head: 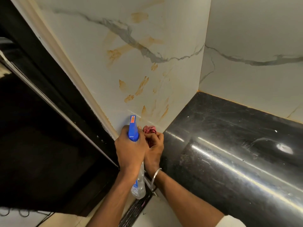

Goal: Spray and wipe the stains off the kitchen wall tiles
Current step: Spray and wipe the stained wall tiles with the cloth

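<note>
A white marble-look wall tile (91, 51) carries several orange-brown stains (141, 86), smeared from its upper part down to its base. My left hand (129, 149) grips a clear spray bottle (139, 185) with a blue trigger head (133, 128), nozzle pointing up at the lower stains. My right hand (155, 148) sits pressed against the left one and clutches a bunched red cloth (149, 129) close to the wall's base. A metal bangle circles the right wrist.
A glossy black stone counter (237, 153) fills the right side and meets a second marbled tile wall (255, 30) in a corner. A dark framed opening (41, 128) and a cream trim strip (65, 51) border the stained tile on the left.
</note>
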